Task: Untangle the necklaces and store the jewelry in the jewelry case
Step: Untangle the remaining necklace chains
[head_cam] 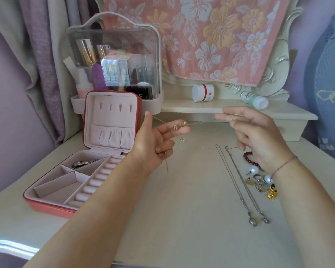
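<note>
Head camera view, looking down at a pale table (172, 209). A person holds a thin gold necklace (179, 125) stretched in the air between both hands, above the table. The left hand (161, 138) grips one end, its lower fingers curled on the chain, and a short length dangles below the palm. The right hand (259, 136) pinches the other end between thumb and forefinger.

At left, a red jewelry case (48, 206) lies open with its lid upright. A silver piece (83, 163) sits in its back compartment. At right, two silver necklaces (238, 182) lie straight, side by side. Just beside them are a red bead bracelet (249, 157), pearl earrings (253, 169) and rings (259, 185). Behind the case stands a clear cosmetics box (114, 64).
</note>
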`<state>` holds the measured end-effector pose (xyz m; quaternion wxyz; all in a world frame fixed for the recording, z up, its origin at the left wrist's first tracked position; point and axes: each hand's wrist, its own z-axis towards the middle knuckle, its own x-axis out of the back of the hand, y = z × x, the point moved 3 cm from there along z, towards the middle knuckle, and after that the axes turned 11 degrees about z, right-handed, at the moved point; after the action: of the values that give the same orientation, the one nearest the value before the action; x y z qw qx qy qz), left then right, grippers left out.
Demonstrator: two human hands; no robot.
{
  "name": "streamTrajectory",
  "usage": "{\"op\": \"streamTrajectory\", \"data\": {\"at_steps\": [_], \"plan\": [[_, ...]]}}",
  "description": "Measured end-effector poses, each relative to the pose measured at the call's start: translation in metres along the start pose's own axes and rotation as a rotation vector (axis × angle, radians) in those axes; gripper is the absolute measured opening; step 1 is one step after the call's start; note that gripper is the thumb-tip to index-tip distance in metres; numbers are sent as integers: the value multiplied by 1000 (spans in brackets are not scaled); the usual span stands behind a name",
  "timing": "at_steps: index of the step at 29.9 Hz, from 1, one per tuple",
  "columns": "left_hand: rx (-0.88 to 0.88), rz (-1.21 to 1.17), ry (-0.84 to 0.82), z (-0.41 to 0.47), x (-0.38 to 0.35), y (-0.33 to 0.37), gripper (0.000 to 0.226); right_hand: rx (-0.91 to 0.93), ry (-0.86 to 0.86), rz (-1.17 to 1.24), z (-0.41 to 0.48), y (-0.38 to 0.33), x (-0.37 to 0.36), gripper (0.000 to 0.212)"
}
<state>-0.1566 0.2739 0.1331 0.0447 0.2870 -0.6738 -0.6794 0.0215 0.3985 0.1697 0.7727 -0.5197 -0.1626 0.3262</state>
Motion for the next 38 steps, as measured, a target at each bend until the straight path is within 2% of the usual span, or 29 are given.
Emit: {"op": "streamTrajectory", "data": {"at_steps": [10,16,21,24,26,29,30,33,35,38], "plan": [[-5,24,-134,-2,-10,0,86,-120,-239,-107,-9,19,-34,23],[-26,18,-168,-6,-18,2,85,-115,-329,-309,-10,34,-43,3],[-9,60,-207,-5,-24,-5,86,-163,-349,-246,-15,35,-49,27],[-15,84,-222,-4,-26,-7,82,-139,-316,-246,-13,38,-50,16],[-36,103,-173,-5,-26,-5,69,-110,-273,-241,-12,38,-49,6],[-93,210,-21,-7,-21,-3,32,-77,-198,-242,-9,32,-43,12],[-104,274,36,-7,-17,-3,27,-72,-169,-231,-8,30,-41,14],[-109,516,191,-10,-13,-2,35,-57,-86,-147,-5,24,-36,14],[-106,625,218,-12,-16,-2,36,-66,-54,-83,-4,24,-35,13],[-103,730,200,-15,-21,-3,22,-66,-53,-19,-5,22,-35,11]]}}
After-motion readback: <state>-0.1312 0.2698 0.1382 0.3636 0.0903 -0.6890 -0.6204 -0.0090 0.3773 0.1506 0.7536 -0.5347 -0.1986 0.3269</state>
